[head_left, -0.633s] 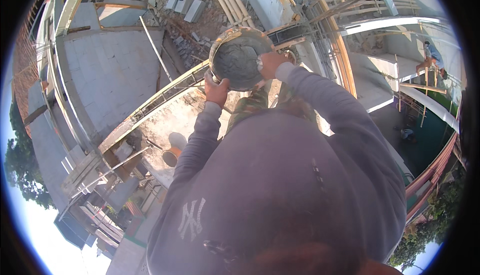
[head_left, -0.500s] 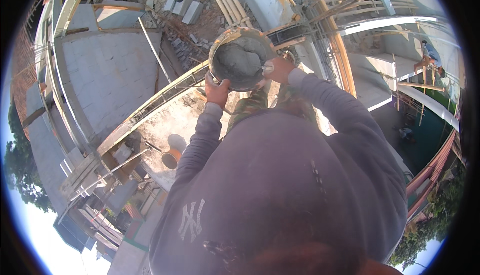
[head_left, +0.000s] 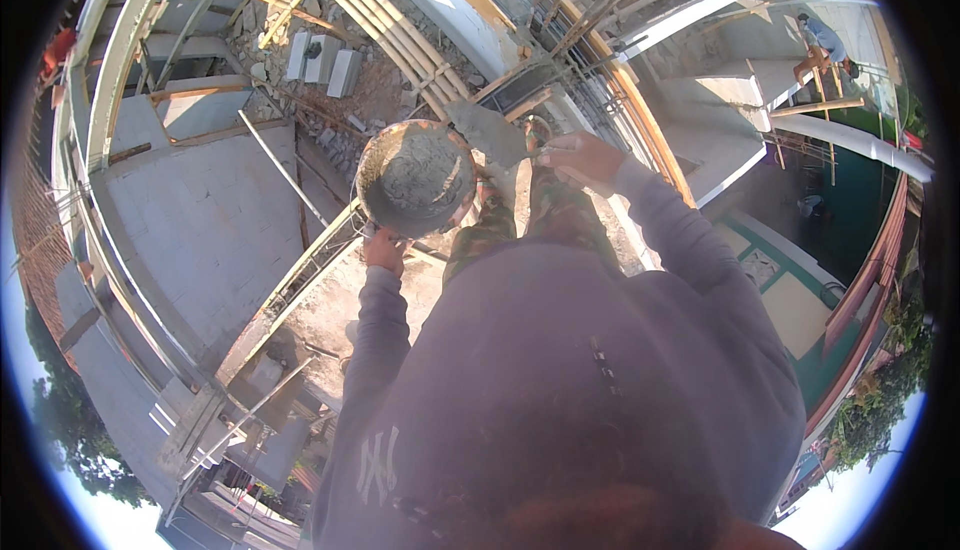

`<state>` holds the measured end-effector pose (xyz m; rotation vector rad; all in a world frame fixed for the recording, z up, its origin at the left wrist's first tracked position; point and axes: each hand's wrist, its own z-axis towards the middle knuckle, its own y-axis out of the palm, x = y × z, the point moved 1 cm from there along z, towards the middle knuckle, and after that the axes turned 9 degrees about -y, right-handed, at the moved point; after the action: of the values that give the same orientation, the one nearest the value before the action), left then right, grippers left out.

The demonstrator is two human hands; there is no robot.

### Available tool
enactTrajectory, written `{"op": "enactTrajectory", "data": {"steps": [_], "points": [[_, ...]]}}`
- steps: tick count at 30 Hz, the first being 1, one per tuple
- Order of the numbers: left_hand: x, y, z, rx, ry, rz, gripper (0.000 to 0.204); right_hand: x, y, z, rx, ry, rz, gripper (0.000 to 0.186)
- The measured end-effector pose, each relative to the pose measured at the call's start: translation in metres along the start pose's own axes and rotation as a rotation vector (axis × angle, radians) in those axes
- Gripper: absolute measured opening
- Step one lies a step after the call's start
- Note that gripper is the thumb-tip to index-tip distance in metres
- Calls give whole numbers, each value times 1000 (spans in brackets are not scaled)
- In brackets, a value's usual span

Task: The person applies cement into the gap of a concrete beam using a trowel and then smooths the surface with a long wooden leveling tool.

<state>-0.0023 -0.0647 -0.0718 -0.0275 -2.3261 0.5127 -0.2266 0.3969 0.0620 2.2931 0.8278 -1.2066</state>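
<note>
A round bucket [head_left: 366, 165] of wet grey mortar [head_left: 415, 178] is in front of me, slightly left of the middle. At its near rim my left hand [head_left: 385, 253] is closed, holding it. My right hand [head_left: 585, 162] grips a trowel [head_left: 487, 134] by its handle, which is mostly hidden by my fingers. The grey blade points left, beyond the bucket's right rim, over the corner of the formwork. Whether mortar lies on the blade is hard to make out. Below the blade my legs show in camouflage trousers.
Long bamboo poles [head_left: 385, 25] run away from the corner, beside a timber-edged channel with steel bars [head_left: 622, 85]. Pale blocks [head_left: 318, 58] lie on rubble below. A wall top [head_left: 300, 300] runs at left. Another person [head_left: 825, 45] is at far right.
The trowel has come out of the bucket and moved right of it with my right hand. My left hand has shifted the bucket left, and the whole view has turned somewhat.
</note>
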Motion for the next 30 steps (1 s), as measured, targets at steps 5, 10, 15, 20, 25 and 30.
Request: {"op": "enactTrajectory", "data": {"steps": [5, 10, 15, 20, 25, 30], "points": [[19, 13, 6, -65, -317, -231, 17, 36, -106, 29, 271, 207, 252, 38], [12, 17, 9, -84, -506, -835, 25, 63, -148, 59, 216, 294, 440, 36], [19, 20, 6, -124, -440, -807, 39, 52, -112, 24, 191, 192, 215, 44], [47, 36, -20, -63, -285, -659, 37, 11, -37, -11, 129, 63, -137, 55], [49, 44, -15, -81, -113, -374, 41, -30, 32, 26, 48, -119, -969, 44], [131, 67, -48, -144, -115, -655, 44, -24, 88, 101, -76, -42, -1168, 30]]}}
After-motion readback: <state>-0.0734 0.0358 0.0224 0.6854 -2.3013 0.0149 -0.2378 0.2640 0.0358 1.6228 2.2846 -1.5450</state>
